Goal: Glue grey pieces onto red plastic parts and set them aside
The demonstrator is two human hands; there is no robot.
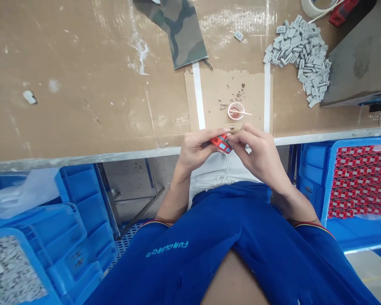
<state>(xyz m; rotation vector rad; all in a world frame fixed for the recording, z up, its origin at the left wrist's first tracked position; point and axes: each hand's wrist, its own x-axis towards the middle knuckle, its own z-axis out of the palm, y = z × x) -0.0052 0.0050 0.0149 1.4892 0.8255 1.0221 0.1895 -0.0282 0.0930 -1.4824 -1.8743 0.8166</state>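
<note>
Gripping a small red-and-blue piece [221,144] between left grip [195,148] and right grip [257,156], just off the counter [82,84], near a metal stud [231,127] and a small cup [228,111] with a swab [243,112].

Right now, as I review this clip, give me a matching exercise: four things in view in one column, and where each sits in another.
Things:
1. Red-and-blue piece
2. Small pink cup with a stick in it
3. Grey rectangular pieces
4. Red-and-white pieces

Places:
A. Heaped loose on the bench top
B. Packed in rows in a blue crate
C. Held between the fingers of the left hand and right hand
D. On a cardboard sheet between two white tape strips

Pairs: 1-C, 2-D, 3-A, 4-B
</note>
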